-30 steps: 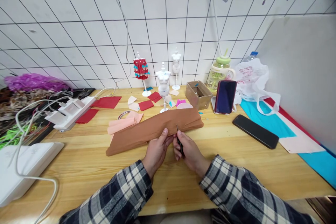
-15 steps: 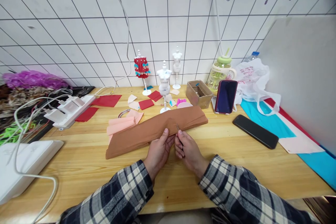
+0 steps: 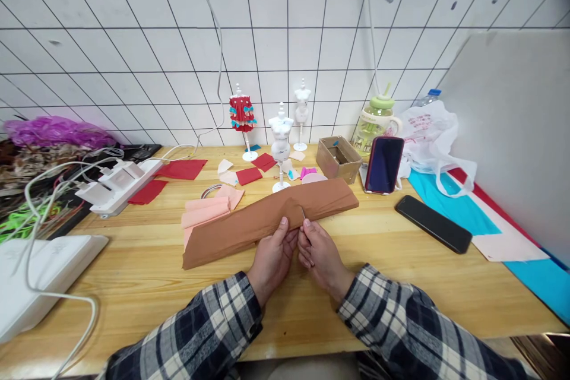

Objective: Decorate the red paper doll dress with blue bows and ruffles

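Observation:
A long folded brown strip (image 3: 240,230), which looks like crepe paper, lies slantwise over the wooden table in front of me. My left hand (image 3: 275,256) pinches its near edge, thumb on top and fingers underneath. Close beside it, my right hand (image 3: 321,254) is closed around a thin metal tool (image 3: 303,212) with a pointed tip. That tip rests at the strip's surface near the creased middle; the rest of the tool is hidden in my fingers, so its kind is unclear. Just behind the strip stands a small white mannequin (image 3: 281,136).
Another bare mannequin (image 3: 301,108) and one in a red ruffled dress (image 3: 242,113) stand at the wall. Pink pieces (image 3: 207,211), red pieces (image 3: 182,169) and a cardboard box (image 3: 339,157) surround the work. Phones (image 3: 433,223), a jug (image 3: 376,122) and a power strip (image 3: 120,187) flank it.
The brown strip and both hands sit slightly further right in view, and the view itself has shifted a little. Both hands keep their grips.

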### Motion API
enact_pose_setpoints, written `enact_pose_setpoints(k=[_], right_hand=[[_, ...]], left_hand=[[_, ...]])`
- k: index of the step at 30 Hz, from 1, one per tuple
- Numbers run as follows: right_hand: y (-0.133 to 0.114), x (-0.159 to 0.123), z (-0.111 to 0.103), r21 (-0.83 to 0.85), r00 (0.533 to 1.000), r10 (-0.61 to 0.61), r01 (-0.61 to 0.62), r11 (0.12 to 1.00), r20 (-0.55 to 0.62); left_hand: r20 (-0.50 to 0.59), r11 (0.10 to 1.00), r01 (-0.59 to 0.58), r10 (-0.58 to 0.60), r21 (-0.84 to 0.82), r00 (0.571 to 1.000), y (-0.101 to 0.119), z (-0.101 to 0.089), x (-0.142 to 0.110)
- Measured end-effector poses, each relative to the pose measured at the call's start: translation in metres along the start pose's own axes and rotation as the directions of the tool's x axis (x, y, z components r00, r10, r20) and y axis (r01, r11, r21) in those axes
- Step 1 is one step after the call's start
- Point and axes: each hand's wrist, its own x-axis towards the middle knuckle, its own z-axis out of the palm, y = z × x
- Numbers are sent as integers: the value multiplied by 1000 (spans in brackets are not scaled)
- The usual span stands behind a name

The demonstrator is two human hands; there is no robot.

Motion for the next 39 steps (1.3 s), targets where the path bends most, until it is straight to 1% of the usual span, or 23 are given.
enact_pose_setpoints(k=[2,4,8,10,11,12,14,16,18,21,24,26,28,30,31,32,33,34,35,36,37,38,39], right_hand=[[-3,3,-3,-30,1000,23,-23,999,6],[-11,6,-10,-112,997,53,-47,993,56],[-40,7,-31,-338,949,186,-93,937,255],[-51,8,-39,-335,927,214,-106,936,307],[-53,9,-41,-312,928,220,-122,942,301],[-53,9,-42,-285,940,216,-138,949,265],[-47,12,-39,-233,972,204,-173,957,115],[-37,16,-34,-148,983,182,-182,972,-11],[-27,19,-28,-25,991,119,-121,992,-64],[-20,21,-25,132,994,28,-14,991,-104],[-21,21,-26,180,988,-40,68,981,-152],[-26,22,-28,155,980,-97,125,980,-172],[-34,22,-31,115,974,-149,170,979,-172],[-41,21,-33,79,973,-180,192,978,-143],[-45,21,-34,70,974,-189,199,978,-121],[-48,21,-35,66,977,-193,200,978,-93],[-50,21,-35,67,980,-191,195,979,-59],[-51,20,-35,69,983,-184,185,980,-21],[-52,20,-36,69,985,-174,172,983,19],[-52,20,-36,64,985,-160,156,986,63],[-52,19,-36,55,983,-144,139,989,110],[-51,19,-37,43,980,-127,122,992,152],[-51,19,-37,32,976,-116,112,993,183]], left_hand=[[-27,1000,-4,3,-18,1000,3,-1,2],[-47,999,-23,21,-41,999,8,-3,6],[-120,996,-66,57,-68,991,18,-9,14],[-160,997,-52,41,-65,986,21,-11,15],[-161,997,-39,29,-61,987,20,-12,15],[-148,998,-25,17,-54,989,20,-12,14],[-120,999,-3,-1,-34,993,18,-10,11],[-103,1000,19,-20,-13,994,17,-7,7],[-80,999,40,-39,10,996,17,-4,5],[-63,998,46,-44,37,997,16,-1,5],[-101,999,48,-45,25,994,8,3,-5],[-129,992,123,-123,-4,984,0,6,-26],[-128,949,314,-310,10,942,-2,12,-56],[-35,852,495,-496,169,867,8,22,-85],[34,811,504,-536,298,843,18,29,-94],[112,787,436,-528,436,842,31,37,-97],[189,776,282,-453,564,871,46,46,-94],[246,737,109,-355,667,902,61,53,-83],[281,681,-88,-178,727,943,75,58,-67],[308,572,-224,-53,789,950,86,60,-46],[332,452,-316,44,834,942,95,59,-22],[347,350,-343,53,872,936,101,55,1],[349,275,-337,7,901,937,104,47,24]])
